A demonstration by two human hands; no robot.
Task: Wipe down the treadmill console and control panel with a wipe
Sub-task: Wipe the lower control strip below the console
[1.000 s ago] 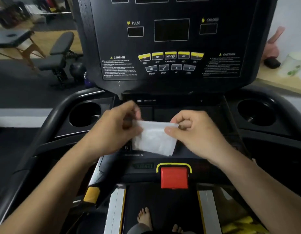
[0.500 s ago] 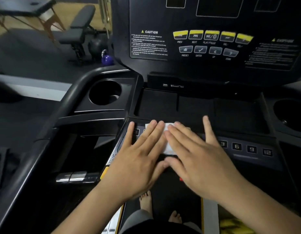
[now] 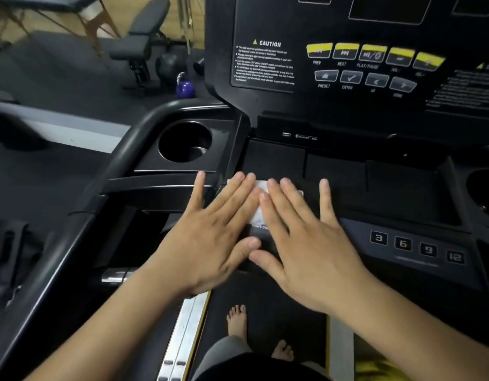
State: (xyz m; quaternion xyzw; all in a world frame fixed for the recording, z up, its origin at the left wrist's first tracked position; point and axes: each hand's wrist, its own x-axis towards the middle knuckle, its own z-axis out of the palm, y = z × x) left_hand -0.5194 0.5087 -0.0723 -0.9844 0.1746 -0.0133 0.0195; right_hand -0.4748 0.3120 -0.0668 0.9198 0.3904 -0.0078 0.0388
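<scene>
Pressing down side by side, the left hand (image 3: pixel 210 237) and the right hand (image 3: pixel 301 248) lie flat on a white wipe (image 3: pixel 262 186), fingers straight and slightly fanned, nothing curled or pinched. The wipe lies at the left end of the treadmill's control panel (image 3: pixel 356 235), on its upper edge, where the panel meets the shallow black tray (image 3: pixel 334 174) under the upright console (image 3: pixel 334 105). Most of the wipe is hidden under the fingers; only a strip between the two hands and a corner past the right fingertips show. The thumbs point toward each other lower on the panel, close together but apart, and a scrap of white lettering shows between the hands. Further right on the panel a row of buttons marked 3, 6, 9 and 12 (image 3: pixel 416 247) sits well apart from the right hand. The console above carries a caution label (image 3: pixel 265 64) and two rows of keys, yellow over grey (image 3: pixel 372 55). A round cup holder (image 3: pixel 185 141) lies just up and left of the left hand, beside the curved black handrail (image 3: pixel 122 166). Below the hands, bare feet (image 3: pixel 236 317) stand on the dark belt (image 3: pixel 265 298). On the floor beyond the rail sit a purple kettlebell (image 3: pixel 185 88) and a black weight bench (image 3: pixel 139 37).
</scene>
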